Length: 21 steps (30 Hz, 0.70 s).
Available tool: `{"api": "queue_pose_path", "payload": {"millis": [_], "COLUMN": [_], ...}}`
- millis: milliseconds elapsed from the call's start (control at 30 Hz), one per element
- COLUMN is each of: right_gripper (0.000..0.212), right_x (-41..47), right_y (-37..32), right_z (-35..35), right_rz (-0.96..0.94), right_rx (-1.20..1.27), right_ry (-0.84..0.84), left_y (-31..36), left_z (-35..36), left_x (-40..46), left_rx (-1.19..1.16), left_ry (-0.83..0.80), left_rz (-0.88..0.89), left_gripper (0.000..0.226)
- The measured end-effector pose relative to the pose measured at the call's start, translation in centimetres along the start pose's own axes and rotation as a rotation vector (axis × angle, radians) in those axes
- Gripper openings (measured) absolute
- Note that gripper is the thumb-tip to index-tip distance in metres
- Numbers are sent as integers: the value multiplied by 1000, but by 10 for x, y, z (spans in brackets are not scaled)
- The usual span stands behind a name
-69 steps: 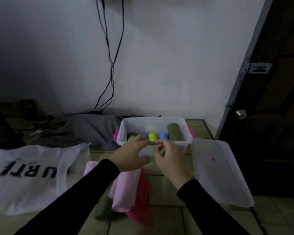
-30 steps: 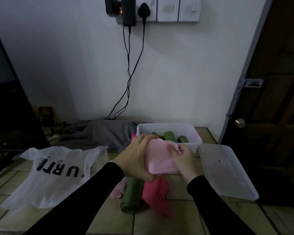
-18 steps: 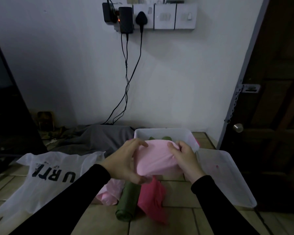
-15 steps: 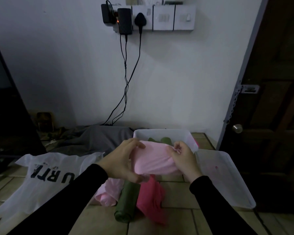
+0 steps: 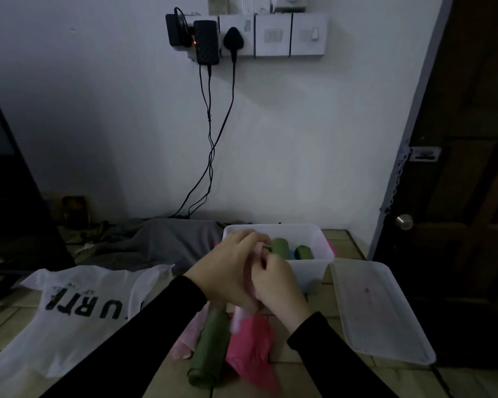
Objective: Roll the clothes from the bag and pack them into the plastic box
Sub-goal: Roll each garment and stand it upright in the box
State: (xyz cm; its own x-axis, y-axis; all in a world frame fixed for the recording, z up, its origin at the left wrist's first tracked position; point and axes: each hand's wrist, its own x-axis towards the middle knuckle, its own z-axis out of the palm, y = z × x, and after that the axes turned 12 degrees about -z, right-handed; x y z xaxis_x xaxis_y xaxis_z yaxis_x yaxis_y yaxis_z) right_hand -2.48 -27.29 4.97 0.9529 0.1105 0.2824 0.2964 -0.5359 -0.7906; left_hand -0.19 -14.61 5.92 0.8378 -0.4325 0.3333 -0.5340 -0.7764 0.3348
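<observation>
My left hand (image 5: 230,268) and my right hand (image 5: 276,285) are pressed close together, both gripping a light pink garment (image 5: 255,271) bunched between them, mostly hidden by my fingers. They hover at the near left corner of the white plastic box (image 5: 314,271), which holds green rolls (image 5: 281,248) and a bit of blue. On the floor below my hands lie a green roll (image 5: 210,349), a hot pink garment (image 5: 252,349) and a pale pink piece (image 5: 189,337). The white printed bag (image 5: 78,308) lies flat at the left.
The box's clear lid (image 5: 377,308) lies on the floor to the right. A grey cloth (image 5: 161,242) is heaped behind by the wall, with cables (image 5: 210,145) hanging from sockets above. A dark door (image 5: 457,196) stands at the right, a dark panel at the left.
The pink garment, held spread between my hands half a second ago, is now bunched up small as my hands came together and moved toward the box.
</observation>
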Motion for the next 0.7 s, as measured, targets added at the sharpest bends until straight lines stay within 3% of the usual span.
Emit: {"api": "queue_pose_path", "payload": {"millis": [133, 200, 267, 333, 433, 500, 567, 633, 700], "right_gripper": [47, 50, 48, 40, 49, 53, 45, 44, 46], "right_x": [6, 10, 15, 18, 25, 28, 27, 25, 26], "right_y": [7, 13, 19, 24, 31, 36, 39, 36, 35], "right_z": [-11, -16, -22, -30, -36, -35, -31, -33, -38], "right_rz": [172, 301, 375, 393, 308, 178, 94, 120, 259], "right_rx": [243, 507, 795, 922, 510, 166, 17, 121, 502], "right_ry": [31, 31, 8, -11, 11, -8, -6, 5, 4], "left_y": [8, 14, 17, 17, 20, 28, 36, 36, 32], "left_z": [2, 7, 15, 18, 13, 10, 9, 10, 14], "left_x": [0, -3, -2, 2, 11, 15, 19, 23, 21], "left_rx": [-267, -462, -645, -658, -384, -161, -22, 7, -193], "left_ry": [31, 23, -17, -50, -151, -109, -48, -26, -5], "left_rz": [-50, -142, -262, -343, -311, -214, -133, -130, -206], "left_gripper": [90, 89, 95, 105, 114, 113, 115, 122, 118]}}
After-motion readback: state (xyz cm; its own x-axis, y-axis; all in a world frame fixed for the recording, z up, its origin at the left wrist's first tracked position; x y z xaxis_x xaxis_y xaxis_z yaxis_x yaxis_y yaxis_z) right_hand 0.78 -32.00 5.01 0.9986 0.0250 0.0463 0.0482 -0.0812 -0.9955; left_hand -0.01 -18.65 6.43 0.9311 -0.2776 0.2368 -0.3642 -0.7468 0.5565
